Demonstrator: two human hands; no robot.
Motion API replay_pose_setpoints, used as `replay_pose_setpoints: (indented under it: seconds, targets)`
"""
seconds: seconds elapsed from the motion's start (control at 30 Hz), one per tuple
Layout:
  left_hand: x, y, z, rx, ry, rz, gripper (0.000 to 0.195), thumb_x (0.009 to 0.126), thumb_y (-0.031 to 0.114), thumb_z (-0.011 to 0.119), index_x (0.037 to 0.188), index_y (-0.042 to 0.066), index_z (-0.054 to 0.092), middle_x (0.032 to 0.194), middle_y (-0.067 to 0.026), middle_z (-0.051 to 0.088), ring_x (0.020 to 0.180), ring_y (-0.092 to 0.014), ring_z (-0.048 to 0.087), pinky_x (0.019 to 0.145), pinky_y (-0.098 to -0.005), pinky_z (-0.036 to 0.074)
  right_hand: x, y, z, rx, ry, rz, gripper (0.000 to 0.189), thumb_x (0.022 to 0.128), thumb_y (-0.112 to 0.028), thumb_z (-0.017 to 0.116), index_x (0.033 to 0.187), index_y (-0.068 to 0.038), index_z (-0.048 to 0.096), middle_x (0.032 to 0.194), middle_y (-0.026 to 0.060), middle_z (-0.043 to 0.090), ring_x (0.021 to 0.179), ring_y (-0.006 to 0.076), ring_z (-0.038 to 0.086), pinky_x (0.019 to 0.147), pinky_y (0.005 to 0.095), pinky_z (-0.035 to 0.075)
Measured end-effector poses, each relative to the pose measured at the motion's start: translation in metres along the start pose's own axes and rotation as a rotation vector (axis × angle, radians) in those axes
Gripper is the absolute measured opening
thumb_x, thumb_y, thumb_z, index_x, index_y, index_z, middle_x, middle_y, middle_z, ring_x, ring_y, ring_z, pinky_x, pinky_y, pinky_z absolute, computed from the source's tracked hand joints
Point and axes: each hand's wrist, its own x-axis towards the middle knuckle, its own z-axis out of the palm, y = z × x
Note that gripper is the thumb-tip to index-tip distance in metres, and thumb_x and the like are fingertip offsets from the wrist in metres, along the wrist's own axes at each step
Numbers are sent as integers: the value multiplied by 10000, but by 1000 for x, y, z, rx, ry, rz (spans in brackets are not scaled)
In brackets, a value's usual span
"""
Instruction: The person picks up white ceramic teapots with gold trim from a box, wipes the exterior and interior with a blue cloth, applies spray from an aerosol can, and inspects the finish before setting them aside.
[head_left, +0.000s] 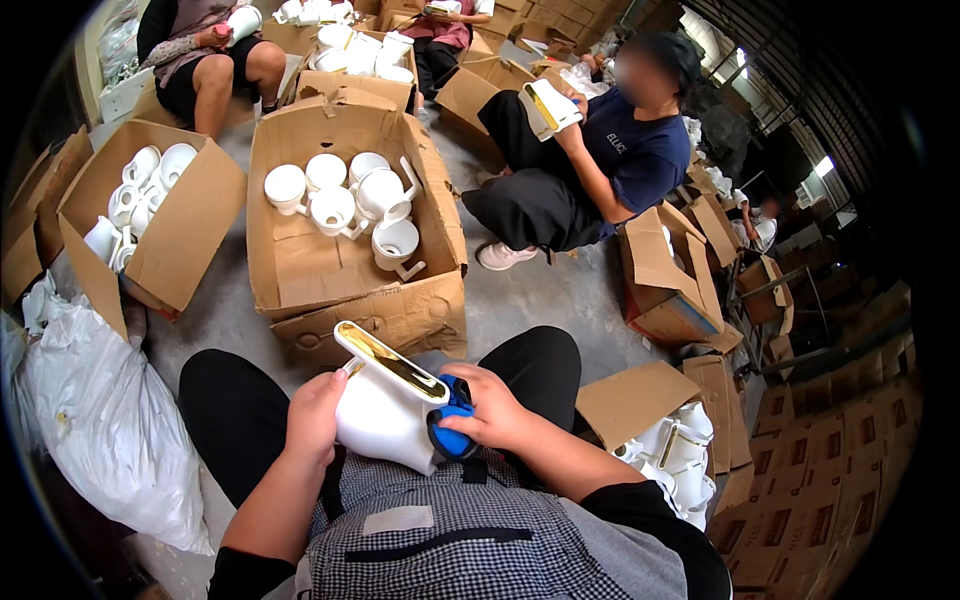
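A white plastic jug body with a gold-faced handle lies tilted above my lap, handle side up. My left hand grips it at the left end, the thumb beside the handle. In my right hand is a blue and black cloth, pressed against the jug's right end near the handle. Ahead of my knees stands a large open cardboard box holding several white plastic parts with cup-like tops and side stems.
Boxes of white parts stand at the left and lower right. A white plastic sack lies by my left knee. A seated co-worker holds a similar jug at the front right; more people sit farther off. Stacked cartons fill the far right.
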Motion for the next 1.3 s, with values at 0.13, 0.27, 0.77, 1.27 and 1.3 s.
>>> replay_pose_setpoints:
  seconds: [0.13,0.27,0.77,1.27,1.3]
  targets:
    - [9,12,-7,84,-66,44,296,960,264,543,874,-5,634,769,-48,633,671,-111,558,624,-271,449,-5,2,-6,266,43,75,580,874,-520,569,1065,27,550,995,148,584,892,285,579,813,374,466]
    - [9,22,-11,106,-54,45,282,944,255,568,867,-6,641,760,-47,636,661,-111,564,618,-270,451,-12,0,-2,928,315,619,523,959,-516,453,1100,-25,563,992,70,610,886,172,588,815,298,474]
    - [16,37,-16,225,-46,46,268,916,272,613,865,12,654,766,-42,642,682,-116,579,619,-272,464,-23,24,-2,1809,235,491,512,975,-384,458,1297,13,475,1277,141,574,1208,275,525,1056,404,367]
    - [20,23,-7,280,-81,-152,361,920,322,599,972,-31,656,860,-99,672,747,-153,628,680,-293,498,-19,-10,20,1200,16,647,462,847,-128,667,1256,17,508,1150,93,629,1077,187,586,1000,338,404]
    - [19,24,-6,292,-80,-147,363,921,318,597,986,-35,655,869,-101,674,753,-156,632,686,-294,500,-21,-8,16,1202,38,677,437,852,-117,651,1246,19,518,1141,96,635,1066,189,594,996,340,410]
